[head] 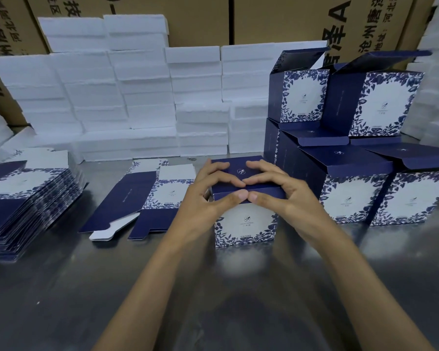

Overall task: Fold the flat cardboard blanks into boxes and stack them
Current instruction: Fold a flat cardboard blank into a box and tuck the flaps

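Brown cartons (pixel 276 19) are standing along the back, with a wall of white foam blocks (pixel 147 97) piled in front of them. A steel counter (pixel 61 287) is carrying everything nearer. At the right, finished boxes (pixel 352 173) are sitting stacked in two tiers, their navy lids standing open. At the left edge a thick pile of blanks (pixel 28 198) is lying flat, and one loose blank (pixel 142 201) is lying spread between that pile and the middle. In the middle, just left of the stacked boxes, the box (pixel 245 219) being folded is standing upright on the counter, its white floral face turned toward the camera. Both hands are pressing on its navy top. The left hand (pixel 208 193) is curling its grip over the left part of the lid, thumb on the front flap; the right hand (pixel 279 191) is mirroring it on the right. Their fingertips are meeting at the lid's middle, thumbs touching above the front edge.
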Tool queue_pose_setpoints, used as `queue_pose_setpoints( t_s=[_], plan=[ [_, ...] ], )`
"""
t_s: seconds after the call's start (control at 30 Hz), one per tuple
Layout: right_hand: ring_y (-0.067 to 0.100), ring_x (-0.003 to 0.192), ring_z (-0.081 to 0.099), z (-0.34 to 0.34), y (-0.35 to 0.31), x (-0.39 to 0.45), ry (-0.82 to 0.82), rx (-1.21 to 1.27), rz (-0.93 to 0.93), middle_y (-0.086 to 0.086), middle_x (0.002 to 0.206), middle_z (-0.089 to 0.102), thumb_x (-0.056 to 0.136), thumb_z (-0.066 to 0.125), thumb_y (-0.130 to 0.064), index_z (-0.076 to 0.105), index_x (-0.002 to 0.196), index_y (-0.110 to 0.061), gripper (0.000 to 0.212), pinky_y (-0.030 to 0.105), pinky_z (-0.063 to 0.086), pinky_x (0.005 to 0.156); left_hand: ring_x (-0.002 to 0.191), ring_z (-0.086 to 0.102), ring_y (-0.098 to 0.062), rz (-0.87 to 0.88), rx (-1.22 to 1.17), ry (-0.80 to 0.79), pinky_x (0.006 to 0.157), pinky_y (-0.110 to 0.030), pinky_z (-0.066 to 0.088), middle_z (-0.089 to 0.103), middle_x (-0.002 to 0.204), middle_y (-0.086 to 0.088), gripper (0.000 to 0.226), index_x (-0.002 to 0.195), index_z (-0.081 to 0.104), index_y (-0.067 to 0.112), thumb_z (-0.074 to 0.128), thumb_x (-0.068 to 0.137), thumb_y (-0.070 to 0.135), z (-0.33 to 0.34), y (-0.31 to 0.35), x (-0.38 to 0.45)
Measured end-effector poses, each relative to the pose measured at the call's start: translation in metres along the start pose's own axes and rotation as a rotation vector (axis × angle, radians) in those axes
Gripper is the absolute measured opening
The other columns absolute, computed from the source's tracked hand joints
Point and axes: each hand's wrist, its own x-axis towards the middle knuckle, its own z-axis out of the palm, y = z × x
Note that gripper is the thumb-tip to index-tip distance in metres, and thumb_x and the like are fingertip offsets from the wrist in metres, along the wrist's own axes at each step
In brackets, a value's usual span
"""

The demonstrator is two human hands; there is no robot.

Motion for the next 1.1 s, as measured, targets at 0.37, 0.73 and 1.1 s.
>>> queue_pose_setpoints(
  t_s=[0.37,0.73,1.1],
  plan=[
    [0.003,0.137,0.045,0.019,0.012,0.001,0.219,-0.028,-0.097,-0.003,0.121,0.069,0.084,0.079,-0.007,0.079,0.096,-0.016,0.016,0.022,0.034,0.114,0.143,0.031,0.007,0.054,-0.031,0.108,0.104,-0.002,0.026,0.059,0.136,0.013,0.017,0.087,0.075,0.024,0.074,0.074,0.035,0.01,-0.006,-0.002],
    [-0.001,0.135,0.048,0.013,0.016,-0.001,0.24,0.019,-0.071,-0.007,0.121,0.07,0.086,0.076,-0.003,0.078,0.096,-0.016,0.017,0.033,0.035,0.118,0.138,0.031,0.016,-0.005,-0.112,0.009,0.105,-0.011,0.04,0.042,0.154,0.017,0.023,0.099,0.081,0.028,0.078,0.076,0.028,-0.007,-0.014,0.001],
    [-0.009,0.138,0.041,0.005,0.016,-0.004,0.226,0.197,0.009,-0.012,0.135,0.056,0.088,0.075,-0.005,0.081,0.098,-0.024,0.023,0.016,0.045,0.105,0.139,0.048,-0.013,-0.089,-0.214,0.025,0.11,-0.037,0.047,0.069,0.126,0.009,0.031,0.101,0.081,0.02,0.079,0.071,0.024,-0.015,-0.015,-0.001]
  ],
)
